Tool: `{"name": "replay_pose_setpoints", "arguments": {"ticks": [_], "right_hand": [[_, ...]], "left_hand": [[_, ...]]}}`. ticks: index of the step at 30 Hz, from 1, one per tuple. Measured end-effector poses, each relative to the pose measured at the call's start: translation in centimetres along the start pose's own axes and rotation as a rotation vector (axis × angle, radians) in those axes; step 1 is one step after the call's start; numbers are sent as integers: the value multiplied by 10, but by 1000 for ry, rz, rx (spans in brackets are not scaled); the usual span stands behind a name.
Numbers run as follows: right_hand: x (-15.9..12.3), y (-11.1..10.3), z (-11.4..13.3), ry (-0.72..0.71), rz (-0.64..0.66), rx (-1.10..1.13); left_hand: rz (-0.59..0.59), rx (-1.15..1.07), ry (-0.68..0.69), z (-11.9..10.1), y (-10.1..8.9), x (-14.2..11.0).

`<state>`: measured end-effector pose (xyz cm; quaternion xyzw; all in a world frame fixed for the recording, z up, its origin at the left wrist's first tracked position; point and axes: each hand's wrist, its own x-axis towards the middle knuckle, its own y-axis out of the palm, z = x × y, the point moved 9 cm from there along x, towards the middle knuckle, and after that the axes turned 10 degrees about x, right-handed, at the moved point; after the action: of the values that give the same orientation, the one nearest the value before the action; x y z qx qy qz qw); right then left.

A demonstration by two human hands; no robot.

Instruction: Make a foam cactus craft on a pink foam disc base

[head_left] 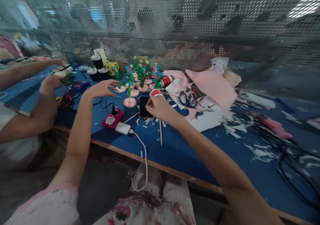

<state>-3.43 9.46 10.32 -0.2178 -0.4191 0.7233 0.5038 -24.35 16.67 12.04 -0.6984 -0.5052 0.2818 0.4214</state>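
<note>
My left hand [102, 88] hovers with fingers spread beside several small green plant models with blue and pink flowers [142, 78] on round pink bases. Nothing is in it. One separate plant on a pink disc [130, 102] stands closer to me. My right hand [160, 106] has its fingers bent together over the right side of a black phone-like slab [144, 108]. Whether those fingers hold anything is hidden. Just behind that hand a red and white cylinder [157, 92] shows, partly covered by it.
A magenta power adapter [112, 119] with a white plug and cable lies in front. Scissors [188, 99], pink sheet [212, 85] and paper scraps cover the right. A hot-glue gun [276, 127] with black cords lies far right. Another person's hands [51, 82] work at left. Perforated metal stands behind.
</note>
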Motion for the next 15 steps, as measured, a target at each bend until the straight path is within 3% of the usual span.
{"name": "replay_pose_setpoints", "arguments": {"ticks": [4,6,8,12,15], "right_hand": [[-31,-35,-14,91,183,-132],[-45,-49,-31,167,326,-207],[-56,-69,-52,237,394,-258],[-66,-130,-95,262,224,-198],[-75,-172,-136,322,102,-147]], "left_hand": [[-86,443,-72,-44,-22,-18],[-97,499,-75,-74,-23,-19],[-61,434,22,-112,-13,-11],[-22,299,316,-188,10,28],[44,201,401,-220,35,78]]}}
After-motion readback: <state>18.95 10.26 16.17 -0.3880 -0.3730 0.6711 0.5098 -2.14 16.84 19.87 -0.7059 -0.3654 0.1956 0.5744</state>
